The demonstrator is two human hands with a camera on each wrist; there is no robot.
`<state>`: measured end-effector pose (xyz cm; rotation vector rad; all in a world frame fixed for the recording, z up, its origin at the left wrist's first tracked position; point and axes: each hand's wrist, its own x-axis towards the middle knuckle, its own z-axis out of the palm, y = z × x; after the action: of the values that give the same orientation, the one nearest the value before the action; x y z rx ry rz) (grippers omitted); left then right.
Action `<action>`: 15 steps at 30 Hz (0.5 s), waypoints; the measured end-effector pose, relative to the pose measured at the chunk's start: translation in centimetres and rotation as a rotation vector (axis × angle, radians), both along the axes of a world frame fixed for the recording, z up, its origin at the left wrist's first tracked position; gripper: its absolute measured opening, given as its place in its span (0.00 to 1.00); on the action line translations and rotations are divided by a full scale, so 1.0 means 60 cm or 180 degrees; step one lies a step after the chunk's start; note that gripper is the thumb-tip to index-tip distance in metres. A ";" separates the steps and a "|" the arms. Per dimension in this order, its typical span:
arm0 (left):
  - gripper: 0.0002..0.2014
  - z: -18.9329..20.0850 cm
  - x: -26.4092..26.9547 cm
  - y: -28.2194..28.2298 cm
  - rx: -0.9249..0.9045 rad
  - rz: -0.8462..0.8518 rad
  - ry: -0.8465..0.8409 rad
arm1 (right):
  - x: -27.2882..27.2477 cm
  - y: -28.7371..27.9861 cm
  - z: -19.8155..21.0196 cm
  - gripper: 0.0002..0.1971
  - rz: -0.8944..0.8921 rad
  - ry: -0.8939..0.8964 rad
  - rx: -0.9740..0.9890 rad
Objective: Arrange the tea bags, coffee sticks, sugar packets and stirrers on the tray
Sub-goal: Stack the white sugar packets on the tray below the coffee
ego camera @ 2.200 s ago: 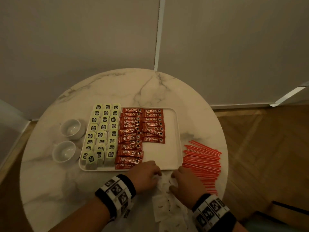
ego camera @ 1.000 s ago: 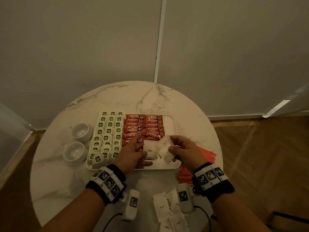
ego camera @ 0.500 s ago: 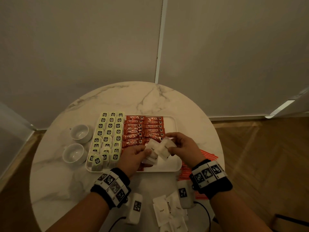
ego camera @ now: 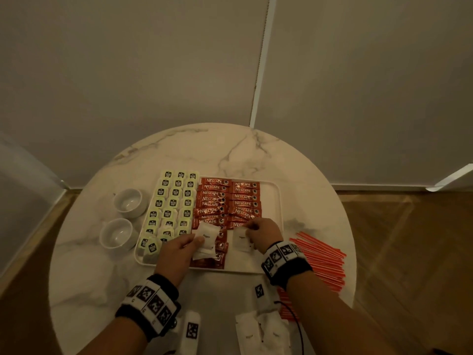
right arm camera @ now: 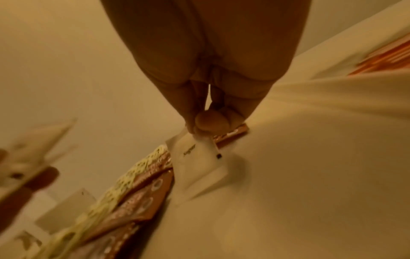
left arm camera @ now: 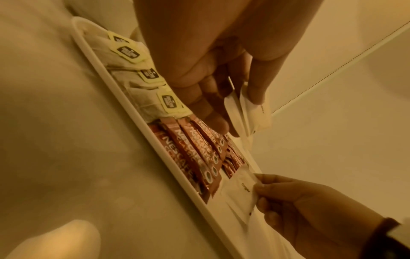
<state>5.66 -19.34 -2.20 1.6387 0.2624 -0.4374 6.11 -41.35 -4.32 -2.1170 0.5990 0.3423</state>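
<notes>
The right hand point(ego camera: 263, 233), which half a second ago was up beside the left over the coffee sticks point(ego camera: 225, 201), is now pinching a single sugar packet point(ego camera: 242, 242) by its top edge and lowering it onto the bare tray point(ego camera: 268, 262) floor at about 4 o'clock, just right of the sticks. The left hand point(ego camera: 176, 252) is gripping a small stack of sugar packets point(ego camera: 207, 238) between thumb and fingers (over the nearest sticks, at 6 o'clock), while tea bags point(ego camera: 174, 201) are filling the 9 o'clock side and stirrers point(ego camera: 322, 260) are lying off the tray at 3 o'clock.
</notes>
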 end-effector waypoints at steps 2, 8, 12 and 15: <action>0.06 -0.005 0.002 0.005 0.0023 -0.0044 -0.0021 | 0.013 0.005 -0.004 0.10 0.0062 0.0015 -0.0187; 0.05 -0.009 0.006 0.011 0.0015 -0.0083 -0.0076 | 0.042 0.013 -0.013 0.09 -0.0189 -0.0056 -0.0151; 0.04 -0.010 0.008 0.010 0.0008 -0.0073 -0.0004 | 0.047 0.014 -0.016 0.07 -0.0200 -0.0261 -0.0281; 0.05 -0.011 0.009 0.002 0.0036 -0.0152 0.0099 | 0.044 0.007 -0.013 0.06 -0.0302 -0.0504 -0.0354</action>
<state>6.20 -19.21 -2.84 1.6529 0.2495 -0.4988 8.74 -40.90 -5.13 -2.1885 0.6352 0.0888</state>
